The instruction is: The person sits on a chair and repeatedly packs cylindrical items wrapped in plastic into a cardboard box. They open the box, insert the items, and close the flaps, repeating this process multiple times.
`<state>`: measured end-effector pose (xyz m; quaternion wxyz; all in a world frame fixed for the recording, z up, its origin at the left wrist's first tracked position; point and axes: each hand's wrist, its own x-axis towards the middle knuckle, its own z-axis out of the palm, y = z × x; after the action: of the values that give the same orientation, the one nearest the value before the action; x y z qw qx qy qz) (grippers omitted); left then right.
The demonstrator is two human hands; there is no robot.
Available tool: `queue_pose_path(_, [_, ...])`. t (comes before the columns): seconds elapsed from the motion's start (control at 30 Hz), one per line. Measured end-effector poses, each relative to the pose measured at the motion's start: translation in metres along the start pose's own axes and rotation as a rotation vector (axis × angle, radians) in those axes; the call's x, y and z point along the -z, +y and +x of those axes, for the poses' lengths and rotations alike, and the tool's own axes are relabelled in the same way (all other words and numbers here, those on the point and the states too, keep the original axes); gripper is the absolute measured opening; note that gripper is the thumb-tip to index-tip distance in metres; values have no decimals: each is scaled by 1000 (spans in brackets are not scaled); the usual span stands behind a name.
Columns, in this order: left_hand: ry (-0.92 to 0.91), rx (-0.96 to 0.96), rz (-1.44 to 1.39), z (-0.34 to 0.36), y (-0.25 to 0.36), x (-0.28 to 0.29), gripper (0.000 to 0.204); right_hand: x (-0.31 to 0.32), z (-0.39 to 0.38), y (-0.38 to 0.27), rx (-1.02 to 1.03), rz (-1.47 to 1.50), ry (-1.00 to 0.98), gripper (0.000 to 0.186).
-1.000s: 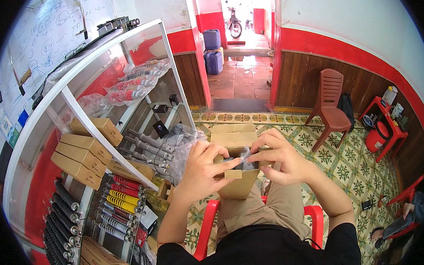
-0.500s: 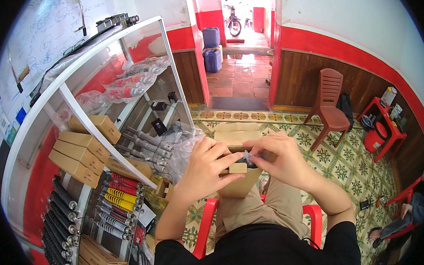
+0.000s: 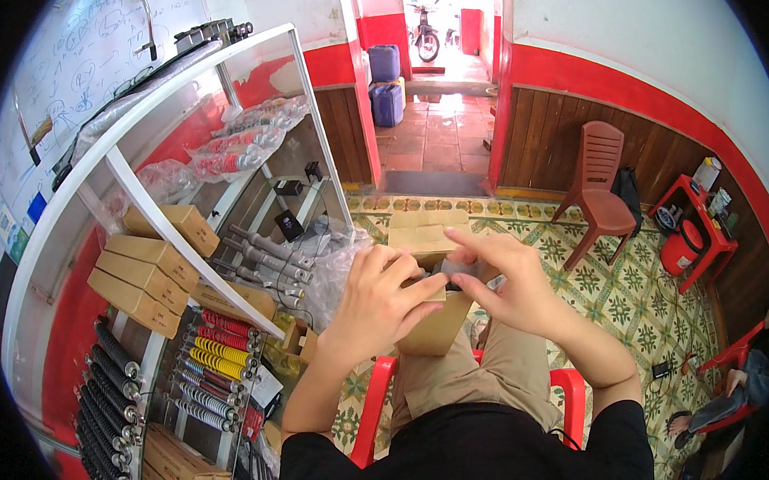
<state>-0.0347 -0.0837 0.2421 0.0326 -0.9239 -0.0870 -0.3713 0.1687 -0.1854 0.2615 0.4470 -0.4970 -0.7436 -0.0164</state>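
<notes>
1. Just below the fingers of the left hand (image 3: pixel 374 297) and right hand (image 3: pixel 517 285), an open cardboard box (image 3: pixel 434 331) is seen.
2. Left fingers are curled over its near flap (image 3: pixel 437 295), whether gripped cannot be told; right thumb and forefinger are spread beside cloudy plastic (image 3: pixel 466 270).
3. Stiff sides, best for gripping, and soft, slippery plastic are expected.
4. Well beyond the fingers, rightward, a brown chair (image 3: pixel 600 157) is placed.

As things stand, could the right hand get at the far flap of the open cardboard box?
Probably yes: the right hand is at the cardboard box, its fingers close to the far flap. Nothing visible blocks the flap's right end; the left hand is to the left.
</notes>
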Motion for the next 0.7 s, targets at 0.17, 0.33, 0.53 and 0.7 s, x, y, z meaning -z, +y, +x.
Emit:
queue_pose_path(0.17, [38,66,-31,1,3,0,41,3,-10,0,-99,75,117,65])
queue_pose_path(0.33, [48,96,-90,-3,1,0,41,7,-19,10,-92,60,64,41])
queue_pose_path(0.53, [28,40,-92,-4,-2,0,43,13,-20,10,-51,43,-27,19])
queue_pose_path(0.7, [2,5,-146,-2,-6,-1,46,15,-18,15,3,49,-86,20])
